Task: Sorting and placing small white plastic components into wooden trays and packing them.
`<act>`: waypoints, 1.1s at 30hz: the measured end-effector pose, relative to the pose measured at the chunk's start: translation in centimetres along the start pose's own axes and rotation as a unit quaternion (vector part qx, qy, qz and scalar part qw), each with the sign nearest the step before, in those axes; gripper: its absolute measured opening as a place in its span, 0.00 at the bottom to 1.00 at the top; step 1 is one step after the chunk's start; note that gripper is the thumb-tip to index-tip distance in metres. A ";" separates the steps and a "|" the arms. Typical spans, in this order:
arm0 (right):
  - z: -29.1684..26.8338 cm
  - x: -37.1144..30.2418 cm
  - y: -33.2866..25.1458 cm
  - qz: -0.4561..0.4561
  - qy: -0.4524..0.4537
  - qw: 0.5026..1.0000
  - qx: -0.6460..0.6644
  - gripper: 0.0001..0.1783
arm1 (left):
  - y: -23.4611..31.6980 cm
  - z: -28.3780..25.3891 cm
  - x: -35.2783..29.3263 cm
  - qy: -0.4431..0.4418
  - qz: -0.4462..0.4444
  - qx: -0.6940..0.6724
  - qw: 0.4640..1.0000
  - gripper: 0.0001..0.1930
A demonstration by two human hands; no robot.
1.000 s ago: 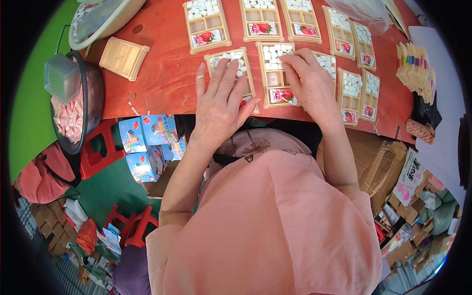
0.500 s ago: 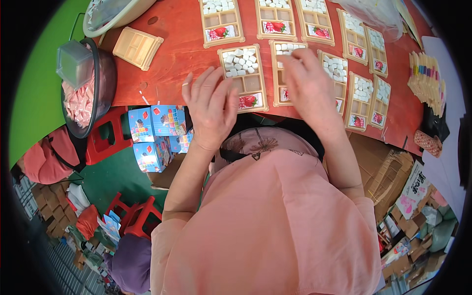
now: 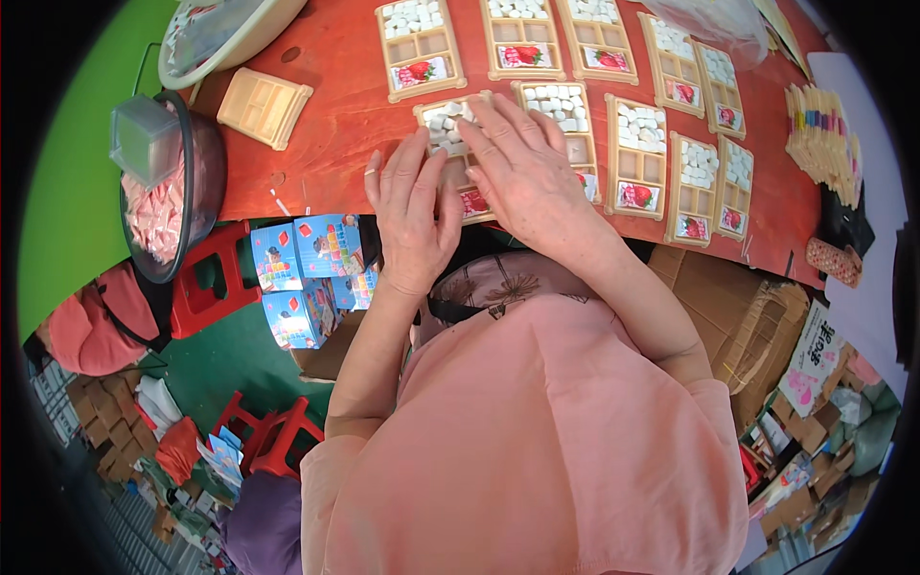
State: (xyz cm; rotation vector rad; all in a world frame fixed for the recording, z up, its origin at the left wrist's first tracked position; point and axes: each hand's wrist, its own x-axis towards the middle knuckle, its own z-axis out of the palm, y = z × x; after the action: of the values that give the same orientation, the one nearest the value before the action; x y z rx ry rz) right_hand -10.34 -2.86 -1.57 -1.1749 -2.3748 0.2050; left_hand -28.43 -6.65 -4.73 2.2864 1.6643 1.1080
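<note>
tray (image 3: 458, 170) partly under right hand (image 3: 532, 182) (tub (image 3: 207, 168) leftward)

The red table (image 3: 331, 115) carries ten beige trays (image 3: 403, 49), set in a far row and a near row of five each. A separate tray (image 3: 264, 107) lies to the left, near a pale basin (image 3: 247, 52); a clear bag (image 3: 714, 31) lies far right, a white scrap (image 3: 280, 201) near left.

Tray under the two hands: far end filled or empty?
At least partly filled: white pieces show in the far end of the tray. The right hand covers part; cannot tell if full.
</note>
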 end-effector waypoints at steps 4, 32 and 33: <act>0.8 0.7 -0.1 -0.014 0.007 1.000 0.015 0.27 | -0.1 0.4 0.9 -0.017 0.009 -0.006 1.000 0.21; -5.6 -8.5 5.1 0.179 0.048 0.977 -0.108 0.37 | 0.0 1.1 0.3 0.017 -0.033 -0.015 0.999 0.20; -5.5 -8.6 5.2 0.182 0.013 0.974 -0.132 0.40 | -0.2 1.2 0.3 0.020 -0.035 -0.016 0.999 0.20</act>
State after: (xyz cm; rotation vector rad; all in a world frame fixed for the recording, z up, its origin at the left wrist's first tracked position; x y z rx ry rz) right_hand 0.43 -6.73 -1.51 -1.7252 -2.1938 -0.0105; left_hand -27.82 -5.94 -5.52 2.1814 1.7140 1.1643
